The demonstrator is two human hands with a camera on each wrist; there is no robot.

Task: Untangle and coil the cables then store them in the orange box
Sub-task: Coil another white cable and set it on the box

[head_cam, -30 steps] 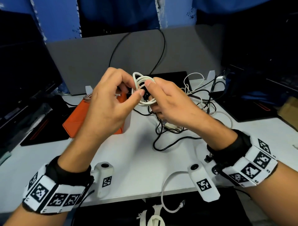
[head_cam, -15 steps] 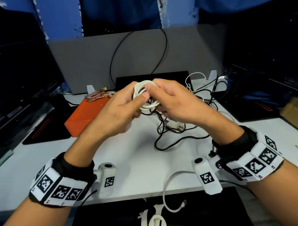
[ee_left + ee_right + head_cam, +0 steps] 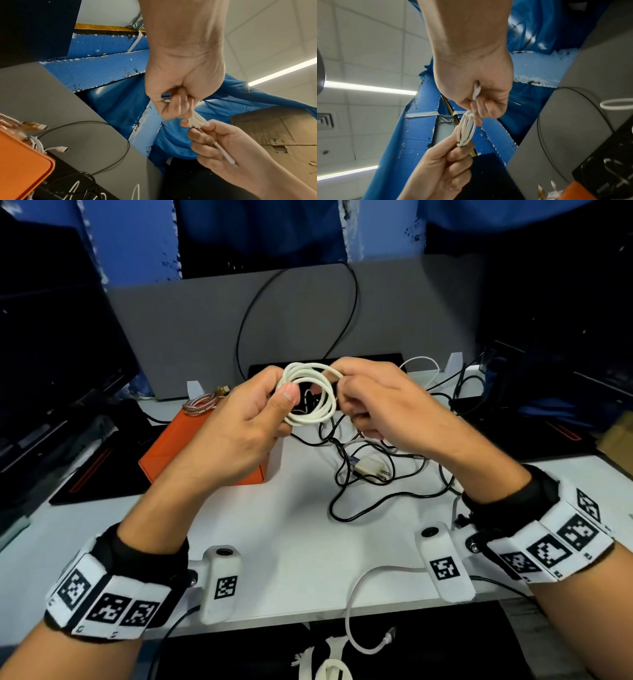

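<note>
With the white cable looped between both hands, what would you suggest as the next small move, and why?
Probably tuck the loose end through or around the white coil to secure it. The coil looks fully wound: the left hand pinches one side, and the right hand holds the other with the plug end in its palm. The orange box sits just below the left hand, ready for the coil.

Head view down over the desk; wrist views close, upward, sharing the white coil (image 3: 310, 395).
</note>
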